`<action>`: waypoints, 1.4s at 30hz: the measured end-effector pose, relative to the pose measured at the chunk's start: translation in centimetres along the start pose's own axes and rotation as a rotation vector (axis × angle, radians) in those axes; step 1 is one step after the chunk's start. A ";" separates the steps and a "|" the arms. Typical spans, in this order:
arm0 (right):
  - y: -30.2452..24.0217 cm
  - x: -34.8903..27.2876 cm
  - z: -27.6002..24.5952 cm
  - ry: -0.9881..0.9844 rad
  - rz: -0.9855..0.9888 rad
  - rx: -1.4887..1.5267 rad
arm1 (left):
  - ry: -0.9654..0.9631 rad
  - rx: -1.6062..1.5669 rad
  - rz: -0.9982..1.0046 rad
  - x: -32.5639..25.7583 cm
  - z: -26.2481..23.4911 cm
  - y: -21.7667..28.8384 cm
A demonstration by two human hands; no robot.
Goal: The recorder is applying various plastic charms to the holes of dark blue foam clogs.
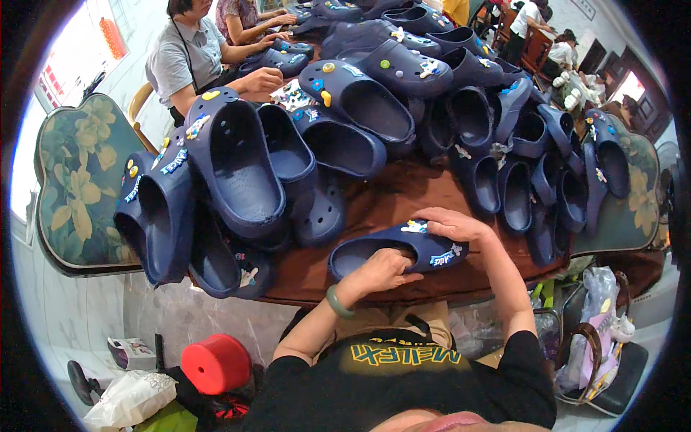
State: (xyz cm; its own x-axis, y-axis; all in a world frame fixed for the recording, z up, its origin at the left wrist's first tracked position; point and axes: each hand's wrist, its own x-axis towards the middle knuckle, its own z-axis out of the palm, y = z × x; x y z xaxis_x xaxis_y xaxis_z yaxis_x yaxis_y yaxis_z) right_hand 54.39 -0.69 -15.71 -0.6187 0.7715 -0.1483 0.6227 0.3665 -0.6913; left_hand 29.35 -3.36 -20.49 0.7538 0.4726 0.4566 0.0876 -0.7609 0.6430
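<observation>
A dark blue clog [353, 253] with white and blue charms on its upper lies across the near edge of the table, its toe to the right. My left hand [385, 269], a green bangle on its wrist, reaches into the clog's opening. Its fingers are curled and the tips are hidden inside, so what they pinch cannot be made out. Over the toe end, my right hand [459, 225] grips the clog from above, its fingers bent across the upper beside a white charm [414, 227].
Piled blue clogs [241, 165] crowd the left, back and right of the brown-covered table [403, 189]. Flowered chair backs [83, 180] flank it. Below are a red stool [216, 363] and a bag-filled chair [601, 345]. Co-workers [191, 61] sit at the far left.
</observation>
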 end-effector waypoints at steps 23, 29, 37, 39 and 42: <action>-1.8 2.4 1.8 0.179 0.062 -0.319 | -0.022 -0.075 -0.095 -0.2 0.2 -0.1; -0.1 3.6 2.6 0.254 0.102 -0.263 | -0.085 -0.070 -0.060 -0.7 0.4 0.1; 3.1 1.2 0.2 0.306 0.284 -0.017 | -0.084 -0.059 -0.098 -0.6 0.2 0.4; 3.5 0.2 -0.7 0.353 0.179 -0.226 | -0.056 -0.050 -0.115 -0.6 0.3 0.5; 3.9 -2.0 -0.3 0.543 0.118 -0.041 | -0.047 -0.024 -0.165 -0.2 0.5 0.7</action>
State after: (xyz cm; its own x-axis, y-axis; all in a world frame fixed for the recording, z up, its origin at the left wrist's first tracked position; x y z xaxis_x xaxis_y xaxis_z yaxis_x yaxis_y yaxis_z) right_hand 58.18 -0.60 -17.88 -0.2147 0.9616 0.1708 0.6975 0.2734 -0.6624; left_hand 29.58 -4.17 -20.43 0.7599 0.5685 0.3151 0.1973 -0.6637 0.7215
